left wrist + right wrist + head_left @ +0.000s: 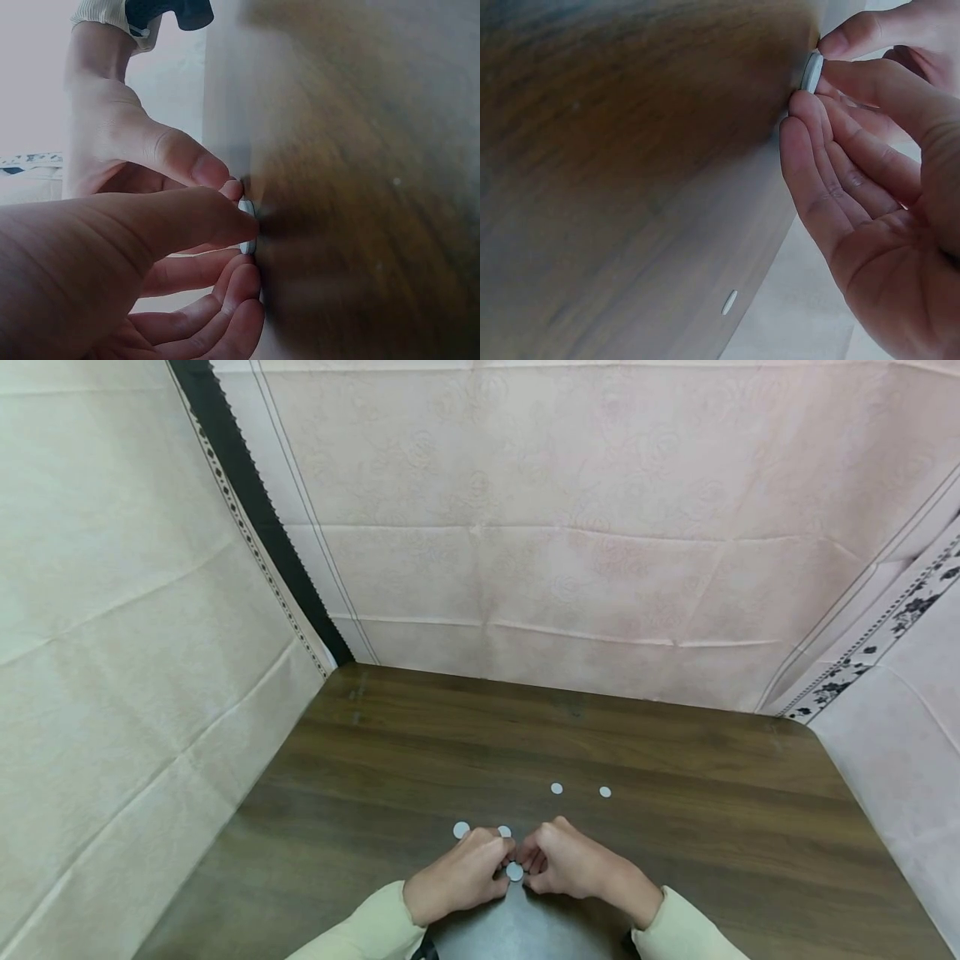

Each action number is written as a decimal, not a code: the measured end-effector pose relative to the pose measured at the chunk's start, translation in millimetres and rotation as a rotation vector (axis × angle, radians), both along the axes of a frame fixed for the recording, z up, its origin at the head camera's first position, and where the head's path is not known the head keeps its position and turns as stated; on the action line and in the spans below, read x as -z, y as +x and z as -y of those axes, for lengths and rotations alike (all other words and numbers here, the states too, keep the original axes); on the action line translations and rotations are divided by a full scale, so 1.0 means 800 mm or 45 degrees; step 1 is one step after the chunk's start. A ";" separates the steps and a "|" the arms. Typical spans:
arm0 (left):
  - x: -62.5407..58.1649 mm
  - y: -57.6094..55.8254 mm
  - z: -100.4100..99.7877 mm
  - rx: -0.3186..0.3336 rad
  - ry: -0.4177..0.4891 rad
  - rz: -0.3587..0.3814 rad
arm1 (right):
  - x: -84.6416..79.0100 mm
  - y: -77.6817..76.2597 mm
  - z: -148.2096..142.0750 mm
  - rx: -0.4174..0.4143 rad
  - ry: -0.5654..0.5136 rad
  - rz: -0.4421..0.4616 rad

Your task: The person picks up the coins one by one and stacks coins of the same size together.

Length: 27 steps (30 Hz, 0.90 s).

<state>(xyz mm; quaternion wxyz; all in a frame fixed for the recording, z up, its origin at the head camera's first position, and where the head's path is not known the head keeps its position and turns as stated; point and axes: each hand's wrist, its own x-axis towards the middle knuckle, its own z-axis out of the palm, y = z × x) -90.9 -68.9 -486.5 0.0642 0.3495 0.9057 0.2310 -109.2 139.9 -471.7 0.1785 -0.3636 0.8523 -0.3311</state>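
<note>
A small white round disc lies between the fingertips of both hands, close to the near side of the wooden table. My left hand pinches its left edge between thumb and fingers. From the other side, my right hand grips it with thumb and fingertips curled. The right wrist view catches the disc edge-on, near the table surface. In the left wrist view, the left thumb hides part of the disc. Whether it is one piece or stacked pieces, I cannot tell.
Another white disc lies just beyond the left hand, and one more disc is partly covered by its fingers. Farther right are two smaller-looking discs, a left one and a right one. Pale cloth hangs around the table.
</note>
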 end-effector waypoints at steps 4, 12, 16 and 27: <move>0.000 0.000 0.001 0.004 0.012 0.003 | -0.001 0.000 -0.001 0.000 -0.004 0.010; 0.001 0.002 0.001 0.013 0.020 -0.016 | -0.017 -0.013 -0.012 0.024 0.057 -0.059; 0.001 0.001 0.000 0.014 0.013 -0.024 | -0.028 -0.028 -0.024 0.045 0.091 -0.148; 0.000 0.003 0.001 0.021 0.017 -0.059 | -0.034 -0.078 -0.056 0.118 0.179 -0.322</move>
